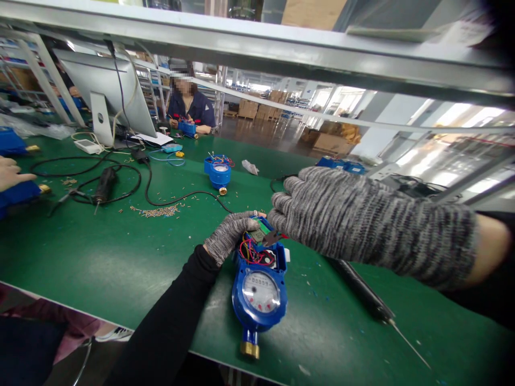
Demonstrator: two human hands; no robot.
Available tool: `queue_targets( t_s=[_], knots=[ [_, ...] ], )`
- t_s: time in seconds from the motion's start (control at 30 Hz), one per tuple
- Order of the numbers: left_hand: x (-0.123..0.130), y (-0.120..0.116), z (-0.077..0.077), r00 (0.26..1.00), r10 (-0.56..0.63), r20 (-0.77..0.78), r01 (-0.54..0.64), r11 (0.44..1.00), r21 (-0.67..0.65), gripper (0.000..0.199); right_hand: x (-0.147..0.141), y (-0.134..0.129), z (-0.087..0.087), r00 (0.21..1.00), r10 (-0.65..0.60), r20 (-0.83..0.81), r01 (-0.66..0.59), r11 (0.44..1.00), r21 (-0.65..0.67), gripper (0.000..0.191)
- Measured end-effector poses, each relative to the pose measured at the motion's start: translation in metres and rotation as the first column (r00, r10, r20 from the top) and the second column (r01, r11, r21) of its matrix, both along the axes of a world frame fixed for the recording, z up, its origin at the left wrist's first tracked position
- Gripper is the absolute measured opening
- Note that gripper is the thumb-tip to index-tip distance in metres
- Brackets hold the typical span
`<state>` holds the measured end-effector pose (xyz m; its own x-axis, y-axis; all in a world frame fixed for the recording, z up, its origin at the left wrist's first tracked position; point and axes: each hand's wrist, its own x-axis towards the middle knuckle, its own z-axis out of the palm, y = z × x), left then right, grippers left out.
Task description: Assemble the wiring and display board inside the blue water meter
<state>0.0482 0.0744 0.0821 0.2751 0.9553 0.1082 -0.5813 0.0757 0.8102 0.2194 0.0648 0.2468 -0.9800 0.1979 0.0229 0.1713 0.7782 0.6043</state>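
Observation:
A blue water meter (259, 297) with a round dial and a brass end lies on the bench in front of me. Its upper housing is uncovered, with red and black wires (257, 254) and a green circuit board (260, 229) inside. My gloved left hand (231, 236) is closed around the housing's far end, thumb by the board. Just right of it, my gloved right hand (333, 212) has its fingers curled together; whatever is between them is hidden. A dark flat part (274, 237) with a red wire shows near those fingertips. Under the right forearm lies a black electric screwdriver (366, 295).
Loose screws (159, 210) are heaped on the green bench (161, 257). Beyond stands another blue meter (219, 172). A second screwdriver (105, 185) and cables lie left, near a monitor (108, 91). Co-workers sit across and at left. A metal shelf beam (257, 45) crosses overhead.

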Motion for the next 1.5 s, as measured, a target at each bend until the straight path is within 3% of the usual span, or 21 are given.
queue_targets(
  t_s=[0.13,0.3,0.6,0.97,1.3,1.5],
  knots=[
    [0.000,-0.001,-0.001,1.000,0.006,0.011,-0.006,1.000,-0.025,0.034,-0.001,-0.010,0.002,0.997,-0.038,0.068,0.029,0.990,0.135,0.032],
    [0.001,-0.004,-0.002,1.000,-0.005,0.016,0.005,0.999,-0.036,0.041,0.006,-0.006,-0.001,0.984,-0.167,0.069,0.162,0.984,0.081,0.009],
    [0.000,-0.007,0.004,1.000,-0.002,-0.027,0.002,1.000,-0.021,0.039,0.011,0.001,-0.007,0.985,-0.168,0.030,0.168,0.986,0.023,0.009],
    [0.001,-0.008,0.004,1.000,0.006,-0.024,-0.006,1.000,-0.026,0.040,0.011,0.001,-0.009,0.994,-0.109,0.001,0.108,0.993,0.049,0.010],
    [0.000,-0.007,0.003,1.000,0.006,-0.020,-0.007,0.999,-0.041,0.048,0.012,-0.007,-0.007,0.936,-0.343,0.084,0.348,0.936,-0.054,0.018],
    [-0.001,-0.006,0.001,1.000,0.006,-0.026,-0.007,0.999,-0.040,0.049,0.017,-0.005,-0.012,0.926,-0.374,0.052,0.378,0.918,-0.123,0.020]
  ],
)
